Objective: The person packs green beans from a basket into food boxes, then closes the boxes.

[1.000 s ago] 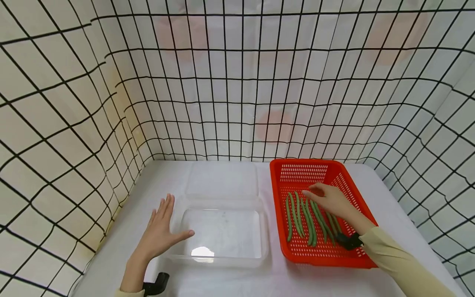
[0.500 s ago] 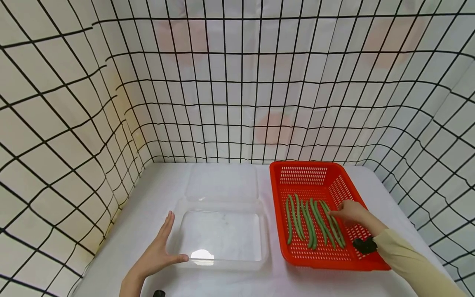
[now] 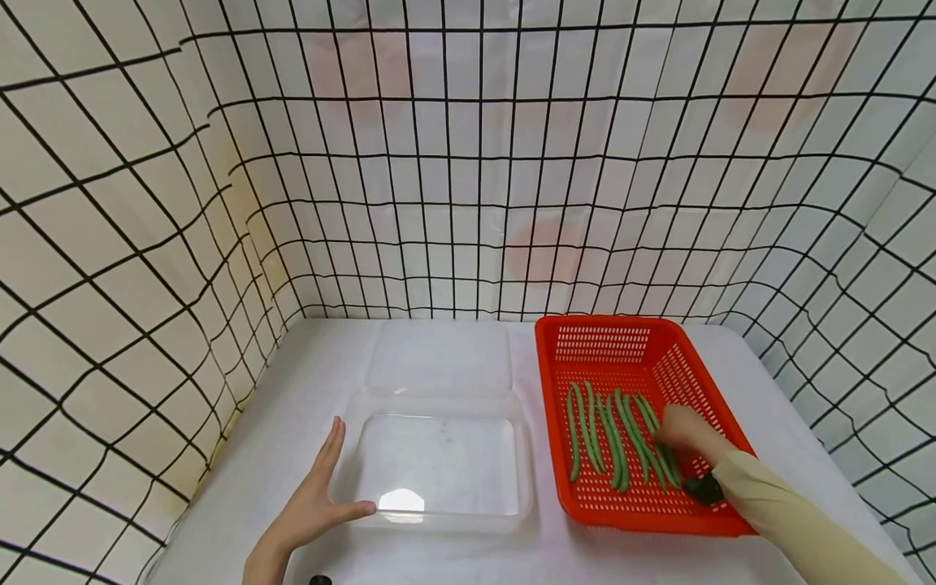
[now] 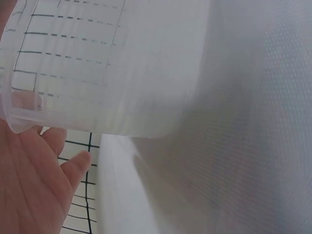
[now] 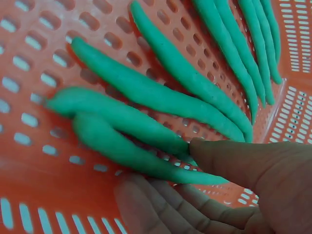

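Observation:
Several green beans (image 3: 617,443) lie side by side in the red plastic basket (image 3: 552,455). Over the right end of the row, my right hand (image 3: 687,431) has thumb and fingers closed around the outermost beans. In the right wrist view, that hand (image 5: 229,175) pinches two green beans (image 5: 114,148) near one end, thumb above and fingers below. My left hand (image 3: 307,508) is spread at the left side of a clear plastic container (image 3: 528,463), its thumb at the near left corner. The left wrist view shows the left hand (image 4: 36,178) beside the container wall (image 4: 136,83).
The container's clear lid (image 3: 439,357) lies opened out behind it. A white cloth (image 3: 483,561) covers the table. Black wire mesh (image 3: 439,175) stands at the back and along both sides. Basket and container sit close together, with a narrow strip of cloth between them.
My right hand has moved from above the beans' far ends to the right end of the row and taken hold there. My left hand has come nearer, its thumb lowered to the container's corner.

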`<act>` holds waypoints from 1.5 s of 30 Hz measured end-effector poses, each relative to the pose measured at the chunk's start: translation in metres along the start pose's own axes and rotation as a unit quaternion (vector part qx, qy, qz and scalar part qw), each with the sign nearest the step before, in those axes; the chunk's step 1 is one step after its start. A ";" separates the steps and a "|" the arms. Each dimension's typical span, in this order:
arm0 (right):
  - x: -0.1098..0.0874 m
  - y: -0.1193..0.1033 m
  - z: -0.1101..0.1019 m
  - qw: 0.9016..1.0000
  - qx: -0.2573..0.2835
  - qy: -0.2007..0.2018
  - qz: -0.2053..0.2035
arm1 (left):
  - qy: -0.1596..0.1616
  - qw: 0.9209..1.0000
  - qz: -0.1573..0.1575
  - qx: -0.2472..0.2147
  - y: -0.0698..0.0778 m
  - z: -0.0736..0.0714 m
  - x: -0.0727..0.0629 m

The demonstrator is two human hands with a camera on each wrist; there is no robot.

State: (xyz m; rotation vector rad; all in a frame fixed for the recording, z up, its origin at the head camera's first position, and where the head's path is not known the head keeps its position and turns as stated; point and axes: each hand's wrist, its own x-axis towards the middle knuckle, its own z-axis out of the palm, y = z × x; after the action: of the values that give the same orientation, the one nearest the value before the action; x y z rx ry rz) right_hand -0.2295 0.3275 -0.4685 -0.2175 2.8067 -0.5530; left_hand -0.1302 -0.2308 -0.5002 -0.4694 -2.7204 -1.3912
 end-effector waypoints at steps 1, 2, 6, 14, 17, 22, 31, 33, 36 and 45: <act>0.000 0.000 0.001 1.000 0.007 -0.002 0.009 | 0.000 1.000 0.001 0.002 0.000 0.000 0.000; 0.001 0.001 0.002 1.000 0.013 -0.003 0.016 | 0.001 1.000 0.002 0.004 -0.001 0.000 0.000; 0.005 0.004 0.004 0.999 0.033 -0.008 0.038 | 0.003 1.000 0.002 0.013 -0.004 0.000 0.000; 0.005 0.009 0.009 0.993 0.081 0.009 0.090 | 0.005 1.000 0.000 0.007 -0.004 0.001 0.002; 0.004 0.006 0.004 0.993 0.086 0.022 0.083 | 0.005 1.000 -0.004 0.004 -0.004 0.001 0.002; 0.008 -0.019 -0.012 0.993 0.099 0.045 0.041 | 0.006 1.000 -0.012 0.007 -0.003 0.001 0.000; 0.033 -0.137 -0.023 0.911 0.410 -0.048 -0.014 | 0.006 1.000 -0.012 0.003 -0.002 -0.001 -0.001; 0.040 -0.168 -0.017 0.887 0.453 -0.084 -0.028 | 0.006 1.000 -0.012 0.002 -0.002 -0.001 -0.001; 0.048 -0.213 -0.004 0.857 0.496 -0.133 -0.034 | 0.004 1.000 -0.014 -0.002 -0.003 0.000 0.000; 0.062 -0.300 0.060 0.854 0.479 -0.202 -0.032 | 0.002 1.000 -0.020 -0.005 -0.003 0.002 0.002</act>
State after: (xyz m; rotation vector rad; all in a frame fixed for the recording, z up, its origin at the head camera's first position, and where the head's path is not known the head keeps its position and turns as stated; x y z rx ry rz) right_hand -0.2428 0.0198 -0.4199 -0.1775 1.8354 -1.6030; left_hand -0.1332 -0.2305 -0.5031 -0.4135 -2.7363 -1.4140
